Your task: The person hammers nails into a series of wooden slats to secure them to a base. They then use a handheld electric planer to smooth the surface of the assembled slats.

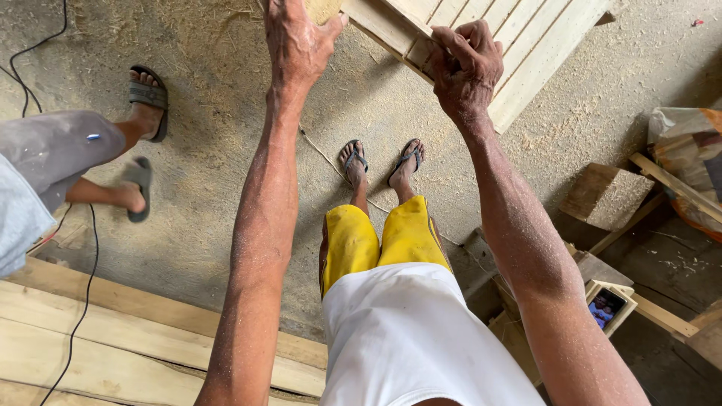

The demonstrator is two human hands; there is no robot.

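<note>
Both arms are stretched out in front of the person, dusted with sawdust. The right hand (466, 64) is curled into a fist around a thin wooden strip (410, 19) that lies along the edge of a slatted wooden panel (526, 45), fingers wrapped over it and knuckles up. The left hand (297, 37) is beside it, well apart from the right, fingers reaching up out of view at the top of the picture; its thumb sticks out toward the panel's corner, and I cannot tell whether the fingers grip anything.

The panel sits at the top of the view, tilted, made of pale boards side by side, hanging over a floor (210, 173) thick with sawdust. Below the hands, the person's own feet in dark flip-flops (380, 162) stand on that floor, with yellow shorts (383, 240) and a white shirt (414, 338) nearer the camera. A thin cord (323, 158) trails across the floor by the feet.

To the left, another person's legs in sandals (143, 120) step past, near a black cable (86, 278) that runs over a stack of long planks (113, 346). To the right lie wood offcuts (605, 195), a crumpled sack (688, 158), and a phone (605, 307) with a lit screen propped in a small wooden box.
</note>
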